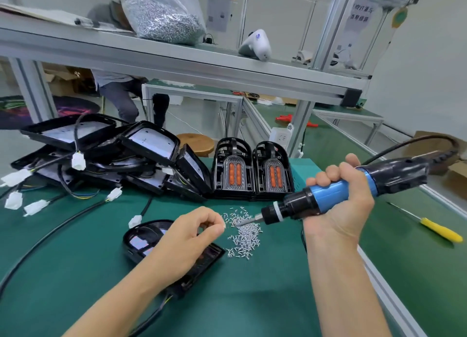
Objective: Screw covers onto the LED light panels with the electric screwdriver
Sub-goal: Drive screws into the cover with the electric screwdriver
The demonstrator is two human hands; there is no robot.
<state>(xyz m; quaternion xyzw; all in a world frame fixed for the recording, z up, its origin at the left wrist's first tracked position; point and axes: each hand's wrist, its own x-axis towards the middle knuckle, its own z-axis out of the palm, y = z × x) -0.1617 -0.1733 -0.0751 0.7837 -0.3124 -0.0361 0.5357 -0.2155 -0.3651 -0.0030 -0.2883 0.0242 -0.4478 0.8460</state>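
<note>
On green bench mat (pixel 75 273), screws (pixel 243 234) lie beneath metal shelf (pixel 177 58).

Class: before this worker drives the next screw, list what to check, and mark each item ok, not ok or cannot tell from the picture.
1. Electric screwdriver gripped by right hand: ok.
2. Bit tip at the loose screws: ok.
3. Screw seated on bit: cannot tell.
4. Left hand pinching a screw: cannot tell.
5. LED light panel flat on the green mat: ok.
6. Cover aligned on panel: cannot tell.

Bare green mat (pixel 252 298) between forearms; screw pile (pixel 243 232) and stacked panels (pixel 113 159) block beyond
</note>
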